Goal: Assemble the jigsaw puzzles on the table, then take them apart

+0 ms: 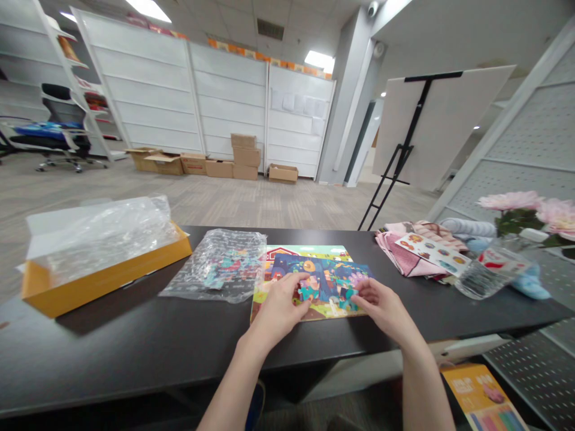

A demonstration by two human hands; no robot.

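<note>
A colourful jigsaw puzzle board (309,254) lies on the dark table (135,341) in front of me, with a block of joined blue and teal pieces (326,275) resting on it. My left hand (279,306) pinches the near left edge of that block. My right hand (381,304) grips its near right edge with curled fingers. A clear plastic bag (220,263) with more puzzle pieces inside lies just left of the board.
A yellow box (90,278) with crumpled clear plastic sits at the table's left. Pink cloth, a sticker sheet (431,251), a plastic bottle and pink flowers (516,206) crowd the right end. An easel (404,149), cardboard boxes and an office chair stand beyond.
</note>
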